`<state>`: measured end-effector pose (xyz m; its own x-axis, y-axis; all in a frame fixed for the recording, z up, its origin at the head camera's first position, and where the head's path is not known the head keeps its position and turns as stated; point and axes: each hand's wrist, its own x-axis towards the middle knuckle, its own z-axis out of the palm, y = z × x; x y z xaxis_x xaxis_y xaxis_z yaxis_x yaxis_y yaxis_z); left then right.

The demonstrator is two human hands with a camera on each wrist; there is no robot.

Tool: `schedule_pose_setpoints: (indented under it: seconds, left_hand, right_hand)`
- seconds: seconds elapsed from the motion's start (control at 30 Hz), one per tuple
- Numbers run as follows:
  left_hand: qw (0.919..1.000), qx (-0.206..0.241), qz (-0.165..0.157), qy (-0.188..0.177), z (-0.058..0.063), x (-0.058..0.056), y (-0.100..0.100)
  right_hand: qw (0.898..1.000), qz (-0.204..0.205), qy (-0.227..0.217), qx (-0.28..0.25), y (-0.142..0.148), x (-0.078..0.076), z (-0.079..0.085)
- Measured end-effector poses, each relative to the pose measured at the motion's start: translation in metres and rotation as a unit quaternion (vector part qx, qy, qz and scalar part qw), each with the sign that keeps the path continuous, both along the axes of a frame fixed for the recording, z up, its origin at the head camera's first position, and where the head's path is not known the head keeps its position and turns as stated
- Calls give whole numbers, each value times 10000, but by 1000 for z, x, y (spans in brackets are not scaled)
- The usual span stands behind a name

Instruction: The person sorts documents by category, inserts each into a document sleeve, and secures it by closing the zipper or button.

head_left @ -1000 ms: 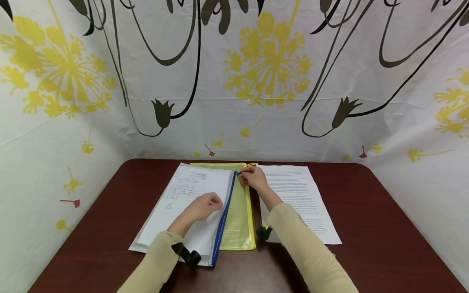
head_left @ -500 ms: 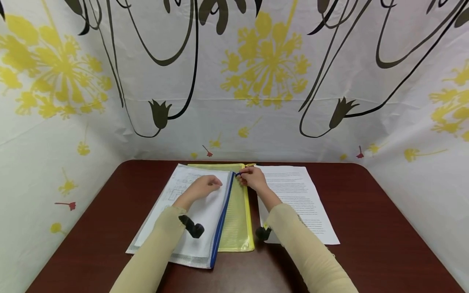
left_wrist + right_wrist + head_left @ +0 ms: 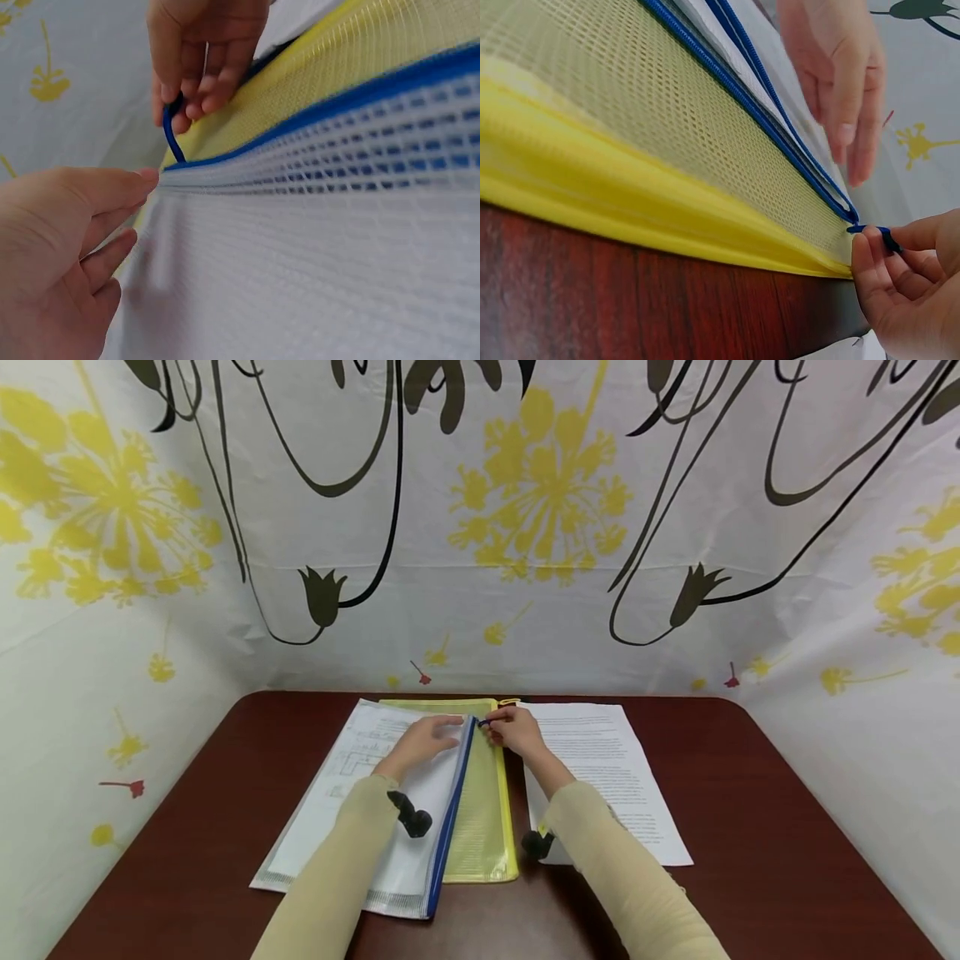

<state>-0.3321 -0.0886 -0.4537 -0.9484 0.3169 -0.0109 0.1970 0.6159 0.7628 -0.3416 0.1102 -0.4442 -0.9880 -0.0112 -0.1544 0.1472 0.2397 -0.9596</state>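
Right hand [image 3: 516,732] pinches the blue zipper cord [image 3: 174,133] at the far end of the white mesh pouch [image 3: 390,827], which lies over a yellow pouch [image 3: 480,827] on the table [image 3: 750,827]. Left hand [image 3: 423,739], fingers straight, presses the pouch flat.

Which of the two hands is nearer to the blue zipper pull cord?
Right. The right hand pinches the blue pull cord; the left hand rests flat on the blue-edged pouch, just beside it.

My left hand [image 3: 426,742] has slid up the blue-edged mesh pouch [image 3: 390,810] from its middle to the far end, its fingertips now just beside my right hand [image 3: 516,732] at the blue zipper pull [image 3: 483,722].
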Motion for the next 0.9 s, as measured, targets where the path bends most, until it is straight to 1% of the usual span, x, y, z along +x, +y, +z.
schedule_pose_setpoints:
  seconds: [0.1, 0.27, 0.5, 0.73, 0.9]
  left_hand:
    - [9999, 67, -83, -77, -6, 1, -2]
    - [9996, 226, -135, 24, -11, 1, -3]
    - [9994, 77, -203, 254, -16, -1, -2]
    - [9994, -26, -137, 321, -20, -3, -1]
    - [9995, -41, -82, 316, -19, -2, -2]
  right_hand:
    - [10000, 31, -9, 69, 1, 1, -2]
    - [9996, 93, 29, 277, 4, 1, -4]
    - [9964, 212, 204, 796, 7, 7, -4]
    - [9921, 340, 406, 1141, 8, 15, -4]
    - [9879, 402, 567, 1388, 10, 18, -5]
